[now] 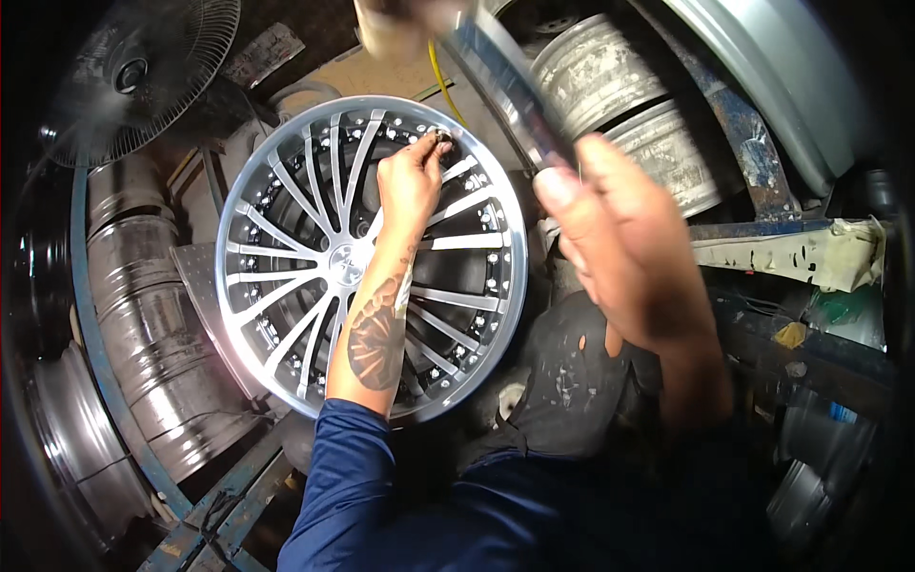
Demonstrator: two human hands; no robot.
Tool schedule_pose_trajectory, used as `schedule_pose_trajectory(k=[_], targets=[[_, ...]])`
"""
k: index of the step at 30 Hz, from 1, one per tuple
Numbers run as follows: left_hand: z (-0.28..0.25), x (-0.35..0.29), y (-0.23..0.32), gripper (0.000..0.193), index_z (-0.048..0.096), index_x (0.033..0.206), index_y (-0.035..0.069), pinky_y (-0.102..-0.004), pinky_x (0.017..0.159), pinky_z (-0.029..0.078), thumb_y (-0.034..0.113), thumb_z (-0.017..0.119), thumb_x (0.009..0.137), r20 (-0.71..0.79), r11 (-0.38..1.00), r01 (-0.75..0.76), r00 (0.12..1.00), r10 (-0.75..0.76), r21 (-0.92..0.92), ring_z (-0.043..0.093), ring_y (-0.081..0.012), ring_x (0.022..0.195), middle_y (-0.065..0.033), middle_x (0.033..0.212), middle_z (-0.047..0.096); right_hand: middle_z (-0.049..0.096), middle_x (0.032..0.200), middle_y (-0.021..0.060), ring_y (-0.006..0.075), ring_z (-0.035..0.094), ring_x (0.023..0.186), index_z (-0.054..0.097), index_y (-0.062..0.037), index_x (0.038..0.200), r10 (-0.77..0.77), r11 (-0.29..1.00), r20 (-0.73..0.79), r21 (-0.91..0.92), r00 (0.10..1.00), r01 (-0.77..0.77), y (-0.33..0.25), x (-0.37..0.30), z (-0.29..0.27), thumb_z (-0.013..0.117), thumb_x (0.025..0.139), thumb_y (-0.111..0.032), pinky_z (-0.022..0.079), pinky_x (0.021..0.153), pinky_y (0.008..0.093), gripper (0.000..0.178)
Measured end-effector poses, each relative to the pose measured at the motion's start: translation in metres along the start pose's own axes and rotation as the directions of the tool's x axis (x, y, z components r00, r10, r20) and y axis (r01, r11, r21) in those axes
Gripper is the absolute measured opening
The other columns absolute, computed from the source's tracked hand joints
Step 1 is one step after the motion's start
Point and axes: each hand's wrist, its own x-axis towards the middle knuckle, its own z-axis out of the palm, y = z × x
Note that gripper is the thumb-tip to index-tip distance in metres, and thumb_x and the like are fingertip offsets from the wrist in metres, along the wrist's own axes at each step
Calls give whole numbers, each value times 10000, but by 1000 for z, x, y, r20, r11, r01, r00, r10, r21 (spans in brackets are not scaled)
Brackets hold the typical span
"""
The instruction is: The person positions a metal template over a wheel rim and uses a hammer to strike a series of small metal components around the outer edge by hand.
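A multi-spoke silver and black wheel rim with a polished lip faces up in front of me, small bolts ringing its inner edge. My left hand reaches across the spokes, its fingertips pinched at the upper right of that ring around a small dark piece too hidden to name. My right hand is raised to the right of the rim, wrapped around the handle of a mallet. Motion smears the mallet, and its pale head is cut by the top edge of the view.
A caged fan stands at upper left. Bare wheel barrels line the left side, within a blue metal frame. More scuffed barrels lie at upper right, beside a rusty blue beam. A yellow hose runs behind the rim.
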Motion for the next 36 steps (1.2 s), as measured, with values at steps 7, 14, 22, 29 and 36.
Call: schedule_pose_trajectory(k=[7, 14, 22, 29, 36], targets=[[-2, -5, -3, 172, 742, 1023, 59, -376, 696, 556, 101, 674, 870, -26, 999, -37, 999, 37, -7, 708, -337, 781, -175, 872, 712, 596, 665, 232, 375, 657, 649, 521, 8, 882, 75, 967, -38, -240, 996, -81, 16, 31, 26, 534, 1022, -267, 451, 564, 421, 309], [-7, 0, 4, 167, 741, 1018, 51, -369, 666, 538, 132, 677, 886, 8, 1000, -3, 1000, 3, -19, 697, -341, 724, -213, 833, 686, 476, 577, 75, 126, 471, 437, 510, -27, 893, 42, 927, 0, 374, 999, -39, 32, 8, 16, 517, 1041, -305, 379, 422, 316, 315], [-56, 25, -11, 193, 670, 1103, -18, -313, 717, 611, 124, 626, 980, -16, 662, 195, 954, -298, -724, 689, -166, 795, -79, 971, 684, 463, 583, 20, 123, 455, 374, 516, -55, 915, -65, 373, 190, 915, 980, -153, 81, 40, 45, 523, 1028, -375, 402, 359, 270, 339], [-41, 38, -34, 167, 744, 1035, 39, -222, 627, 498, 157, 698, 926, -68, 918, 263, 953, -295, -297, 604, -49, 725, 4, 836, 696, 432, 604, 3, 95, 426, 378, 498, -108, 986, -130, 134, 331, 940, 935, -314, 89, 43, 52, 499, 1041, -366, 379, 348, 257, 264], [-30, 34, -30, 179, 740, 1041, 12, -246, 809, 499, 127, 690, 913, -87, 955, 182, 974, -207, -232, 647, -67, 851, -69, 908, 758, 417, 600, 3, 71, 379, 361, 488, -113, 981, -56, 259, 392, 894, 918, -366, 86, 42, 57, 446, 1060, -377, 334, 325, 227, 279]])
